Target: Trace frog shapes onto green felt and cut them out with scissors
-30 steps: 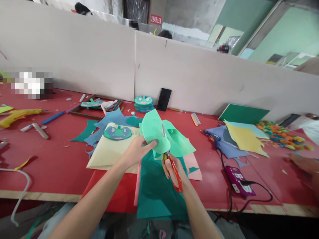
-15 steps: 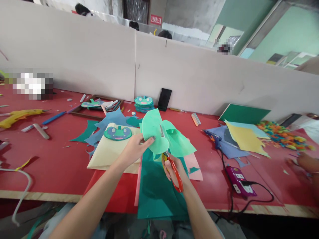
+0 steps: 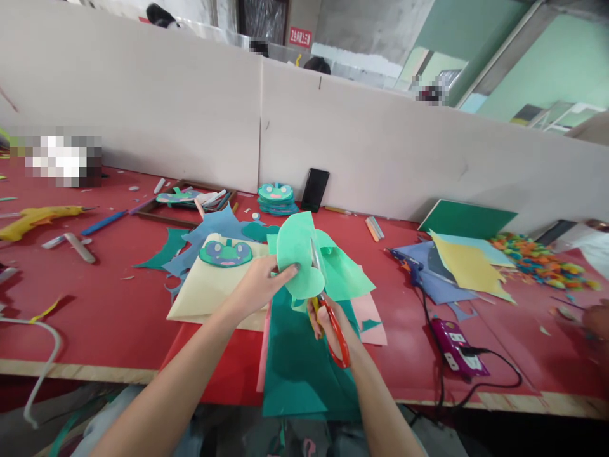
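My left hand (image 3: 266,279) pinches a light green felt sheet (image 3: 297,251) between thumb and fingers, its cut edge rounded. My right hand (image 3: 330,324) grips red-handled scissors (image 3: 339,346) by the loops, with the blades against the felt near its right side. More of the light green felt (image 3: 345,266) hangs to the right of the blades. Underneath lies a dark green felt sheet (image 3: 304,368), over pink felt (image 3: 375,320). Left of my hands, a green felt face with eyes and mouth (image 3: 226,252) rests on cream felt (image 3: 190,298).
A stack of felt faces (image 3: 276,198) and a black phone (image 3: 314,189) stand by the white partition (image 3: 380,146). A blue glue gun (image 3: 413,270) and purple power box (image 3: 459,349) lie right; a yellow glue gun (image 3: 38,221) lies left. Another person's hand (image 3: 597,320) is far right.
The held felt has shifted slightly to the right and turned more upright against the scissors. The other person's hand at the far right has moved rightward.
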Motion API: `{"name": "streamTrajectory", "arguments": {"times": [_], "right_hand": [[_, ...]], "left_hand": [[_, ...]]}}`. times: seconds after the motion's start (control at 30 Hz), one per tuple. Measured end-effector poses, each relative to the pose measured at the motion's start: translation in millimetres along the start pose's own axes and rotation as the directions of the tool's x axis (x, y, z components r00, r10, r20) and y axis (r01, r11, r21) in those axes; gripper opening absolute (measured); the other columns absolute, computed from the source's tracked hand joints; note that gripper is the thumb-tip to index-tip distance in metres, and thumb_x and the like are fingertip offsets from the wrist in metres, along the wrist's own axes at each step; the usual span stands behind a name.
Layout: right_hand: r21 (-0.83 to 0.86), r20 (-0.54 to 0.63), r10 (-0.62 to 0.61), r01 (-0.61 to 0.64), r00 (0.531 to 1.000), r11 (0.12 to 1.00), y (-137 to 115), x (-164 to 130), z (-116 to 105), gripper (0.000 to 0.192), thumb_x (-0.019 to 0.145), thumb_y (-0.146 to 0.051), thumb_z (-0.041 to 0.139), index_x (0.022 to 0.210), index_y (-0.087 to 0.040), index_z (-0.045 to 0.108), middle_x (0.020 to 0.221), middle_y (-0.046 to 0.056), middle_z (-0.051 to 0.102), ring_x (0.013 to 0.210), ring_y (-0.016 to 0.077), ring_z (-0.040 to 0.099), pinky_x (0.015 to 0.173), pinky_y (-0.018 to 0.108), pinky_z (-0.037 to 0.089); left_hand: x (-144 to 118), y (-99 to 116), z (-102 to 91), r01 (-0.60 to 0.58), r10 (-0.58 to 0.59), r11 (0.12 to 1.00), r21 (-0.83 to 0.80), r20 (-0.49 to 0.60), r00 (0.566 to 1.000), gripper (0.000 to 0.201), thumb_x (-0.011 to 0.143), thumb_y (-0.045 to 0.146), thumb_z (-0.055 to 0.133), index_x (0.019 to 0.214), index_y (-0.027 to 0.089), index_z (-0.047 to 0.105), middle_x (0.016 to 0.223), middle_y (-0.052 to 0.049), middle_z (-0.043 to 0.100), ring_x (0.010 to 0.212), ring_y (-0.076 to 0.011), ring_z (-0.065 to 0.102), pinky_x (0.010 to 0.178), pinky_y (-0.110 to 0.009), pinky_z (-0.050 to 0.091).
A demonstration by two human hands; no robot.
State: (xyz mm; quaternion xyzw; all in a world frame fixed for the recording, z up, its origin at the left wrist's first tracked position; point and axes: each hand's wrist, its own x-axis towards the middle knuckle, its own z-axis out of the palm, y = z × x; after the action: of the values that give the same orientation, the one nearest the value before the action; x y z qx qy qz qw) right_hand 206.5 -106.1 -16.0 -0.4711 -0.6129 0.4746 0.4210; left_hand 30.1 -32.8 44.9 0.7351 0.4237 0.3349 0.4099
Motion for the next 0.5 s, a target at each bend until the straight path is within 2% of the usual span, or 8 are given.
{"name": "streamTrajectory", "arguments": {"times": [0.13, 0.3, 0.5], "right_hand": [[-0.008, -0.040, -0.005, 0.005, 0.999, 1.000, -3.1, -1.1, 2.1, 0.049, 0.082, -0.067, 0.033, 0.086, -0.021, 0.048, 0.057, -0.004, 0.039, 0.044, 0.0091, 0.036, 0.040, 0.024, 0.037], [0.006, -0.058, 0.011, -0.011, 0.998, 1.000, -8.4, -1.5, 2.3, 0.052, 0.080, -0.069, 0.034, 0.090, -0.020, 0.050, 0.053, -0.006, 0.036, 0.039, 0.0078, 0.034, 0.037, 0.023, 0.033], [0.003, -0.049, 0.018, -0.018, 0.999, 1.000, -8.2, -1.1, 0.9, 0.051, 0.079, -0.070, 0.036, 0.084, -0.020, 0.047, 0.053, -0.006, 0.036, 0.039, 0.0074, 0.034, 0.038, 0.023, 0.032]], "left_hand": [[-1.6, 1.2, 0.6, -0.016, 0.015, 1.000, 0.026, 0.039, 0.999, 0.035, 0.083, 0.046, 0.044, 0.080, 0.016, 0.064, 0.079, -0.002, 0.067, 0.073, -0.0178, 0.060, 0.064, -0.026, 0.045], [-1.8, 1.6, 0.1, -0.028, 0.027, 0.999, 0.019, 0.057, 0.998, 0.036, 0.083, 0.045, 0.043, 0.083, 0.017, 0.065, 0.082, -0.003, 0.068, 0.075, -0.0183, 0.060, 0.067, -0.028, 0.046], [-0.9, -1.0, -2.3, -0.027, 0.026, 0.999, 0.034, 0.043, 0.999, 0.033, 0.082, 0.043, 0.044, 0.082, 0.018, 0.065, 0.079, -0.002, 0.067, 0.073, -0.0176, 0.060, 0.065, -0.027, 0.046]]}}
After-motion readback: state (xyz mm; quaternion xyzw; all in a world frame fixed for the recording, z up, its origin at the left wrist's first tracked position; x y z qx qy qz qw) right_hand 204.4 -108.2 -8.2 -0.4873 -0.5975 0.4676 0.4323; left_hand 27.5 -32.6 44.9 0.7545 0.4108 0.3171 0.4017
